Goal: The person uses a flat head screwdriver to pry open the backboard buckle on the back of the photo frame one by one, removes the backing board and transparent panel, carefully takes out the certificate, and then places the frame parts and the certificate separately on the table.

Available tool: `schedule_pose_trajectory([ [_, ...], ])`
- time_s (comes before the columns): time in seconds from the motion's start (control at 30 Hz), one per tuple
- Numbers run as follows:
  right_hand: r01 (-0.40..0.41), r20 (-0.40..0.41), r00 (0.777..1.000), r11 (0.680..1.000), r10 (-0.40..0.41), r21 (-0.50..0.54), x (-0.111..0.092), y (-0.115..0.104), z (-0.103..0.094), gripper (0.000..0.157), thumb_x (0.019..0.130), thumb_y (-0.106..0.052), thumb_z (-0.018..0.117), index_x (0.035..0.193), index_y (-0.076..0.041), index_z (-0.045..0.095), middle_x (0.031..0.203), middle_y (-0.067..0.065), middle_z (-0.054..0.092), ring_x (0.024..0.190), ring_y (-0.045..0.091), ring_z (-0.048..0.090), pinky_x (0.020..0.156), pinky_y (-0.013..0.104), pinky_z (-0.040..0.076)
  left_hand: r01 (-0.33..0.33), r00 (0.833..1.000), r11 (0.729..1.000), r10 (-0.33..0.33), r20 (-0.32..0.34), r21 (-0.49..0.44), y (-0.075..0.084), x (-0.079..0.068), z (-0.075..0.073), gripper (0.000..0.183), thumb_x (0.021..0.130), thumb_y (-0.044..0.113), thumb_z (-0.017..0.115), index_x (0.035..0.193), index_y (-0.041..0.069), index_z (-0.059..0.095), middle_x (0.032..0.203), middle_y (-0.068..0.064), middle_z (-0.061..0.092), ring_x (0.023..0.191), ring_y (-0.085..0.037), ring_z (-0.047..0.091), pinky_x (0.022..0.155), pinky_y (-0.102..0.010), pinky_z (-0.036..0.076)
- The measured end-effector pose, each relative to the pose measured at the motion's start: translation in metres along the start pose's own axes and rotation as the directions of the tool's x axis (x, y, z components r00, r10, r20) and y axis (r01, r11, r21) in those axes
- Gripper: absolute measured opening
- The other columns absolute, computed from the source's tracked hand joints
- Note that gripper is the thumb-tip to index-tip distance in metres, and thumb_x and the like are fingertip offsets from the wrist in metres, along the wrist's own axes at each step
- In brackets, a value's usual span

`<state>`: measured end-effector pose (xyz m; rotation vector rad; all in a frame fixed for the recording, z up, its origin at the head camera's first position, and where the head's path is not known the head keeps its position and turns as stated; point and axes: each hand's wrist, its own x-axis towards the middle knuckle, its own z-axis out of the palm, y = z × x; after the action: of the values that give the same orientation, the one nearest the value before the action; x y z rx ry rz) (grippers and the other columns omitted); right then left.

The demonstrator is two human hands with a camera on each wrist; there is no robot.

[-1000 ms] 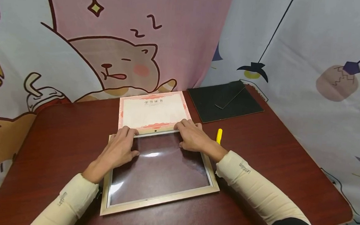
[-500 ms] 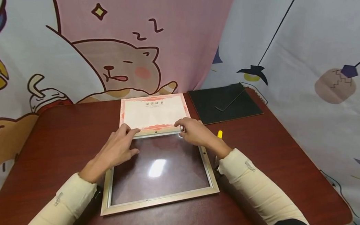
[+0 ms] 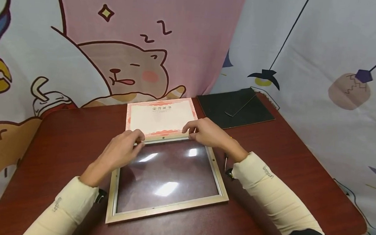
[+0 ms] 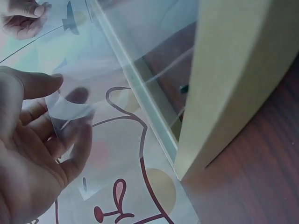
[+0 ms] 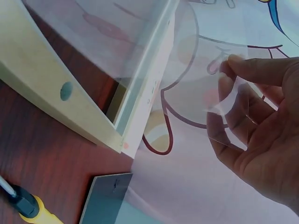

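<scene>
A light gold picture frame (image 3: 169, 207) lies on the table, a clear plastic sheet (image 3: 166, 188) bowed over its opening. My left hand (image 3: 118, 151) pinches the sheet's far left corner above the frame. At the far right corner, my right hand (image 3: 208, 133) pinches the same sheet between thumb and fingers. Both wrist views show the see-through film lifted off the frame at these corners. Just beyond the frame's far edge lies a paper certificate (image 3: 162, 117) with a red patterned border, its near edge against or under the frame.
A dark backing board (image 3: 240, 108) with a stand flap lies at the back right of the brown table (image 3: 299, 196). A yellow-handled screwdriver (image 5: 44, 215) lies right of the frame, partly under my right forearm. A cartoon-printed cloth (image 3: 192, 42) hangs behind the table.
Both hands have risen slightly from the frame's far edge, the right one also moving up and right, lifting the plastic sheet's corners. Glare on the sheet has shifted. The frame stays put.
</scene>
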<state>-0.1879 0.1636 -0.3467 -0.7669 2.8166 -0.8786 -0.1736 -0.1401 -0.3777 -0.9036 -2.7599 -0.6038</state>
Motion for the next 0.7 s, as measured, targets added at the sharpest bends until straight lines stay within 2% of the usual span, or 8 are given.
schedule_pose_trajectory([
  [0.13,0.001,-0.002,1.000,1.000,-0.001,0.007,0.002,0.000,-0.001,0.026,0.087,-0.001,0.058,0.101,-0.017,0.073,0.076,0.002,0.068,0.061,0.011,0.053,0.057,0.027,0.043,0.038,0.999,0.998,-0.036,0.036,-0.049,0.000,0.001,-0.004,0.006,0.091,0.010,0.066,0.096,0.009,0.063,0.075,0.002,0.064,0.060,-0.010,0.052,0.056,-0.032,0.045],
  [0.3,-0.015,-0.019,1.000,1.000,0.015,0.020,0.003,-0.002,-0.006,0.026,0.087,-0.001,0.058,0.102,-0.016,0.074,0.076,0.005,0.068,0.058,0.012,0.051,0.056,0.028,0.042,0.021,1.000,0.999,-0.021,0.002,-0.047,0.003,0.005,-0.012,0.009,0.091,0.011,0.065,0.100,0.008,0.066,0.071,0.003,0.064,0.056,-0.009,0.047,0.054,-0.031,0.042],
  [0.43,-0.009,-0.048,0.999,1.000,0.009,0.012,0.002,-0.005,-0.012,0.023,0.088,-0.004,0.062,0.102,-0.017,0.074,0.074,0.001,0.067,0.059,0.012,0.051,0.055,0.028,0.043,0.008,1.000,1.000,-0.009,-0.028,-0.024,0.006,0.007,-0.021,0.010,0.090,0.011,0.067,0.100,0.009,0.066,0.070,0.005,0.062,0.056,-0.008,0.047,0.054,-0.032,0.042],
  [0.53,0.019,-0.086,0.996,1.000,-0.020,-0.012,0.001,-0.009,-0.018,0.021,0.088,-0.006,0.064,0.102,-0.018,0.074,0.077,-0.004,0.067,0.061,0.012,0.053,0.057,0.028,0.045,-0.015,0.998,1.000,0.015,-0.066,0.003,0.010,0.009,-0.030,0.010,0.089,0.009,0.068,0.099,0.010,0.067,0.069,0.004,0.062,0.054,-0.008,0.046,0.052,-0.032,0.041],
  [0.6,0.049,-0.120,0.991,0.998,-0.052,-0.033,0.000,-0.014,-0.024,0.020,0.089,-0.006,0.064,0.102,-0.017,0.074,0.080,-0.005,0.068,0.065,0.011,0.055,0.059,0.029,0.046,-0.047,0.992,0.998,0.051,-0.114,0.033,0.012,0.009,-0.037,0.010,0.088,0.008,0.068,0.098,0.010,0.066,0.071,0.003,0.065,0.054,-0.009,0.048,0.051,-0.032,0.040],
  [0.7,0.099,-0.178,0.978,0.992,-0.110,-0.073,-0.002,-0.021,-0.034,0.019,0.089,-0.006,0.064,0.103,-0.017,0.074,0.084,-0.006,0.069,0.068,0.010,0.057,0.063,0.029,0.048,-0.107,0.971,0.990,0.124,-0.204,0.089,0.016,0.011,-0.048,0.011,0.086,0.006,0.069,0.096,0.010,0.066,0.074,0.000,0.069,0.055,-0.011,0.054,0.049,-0.032,0.042],
])
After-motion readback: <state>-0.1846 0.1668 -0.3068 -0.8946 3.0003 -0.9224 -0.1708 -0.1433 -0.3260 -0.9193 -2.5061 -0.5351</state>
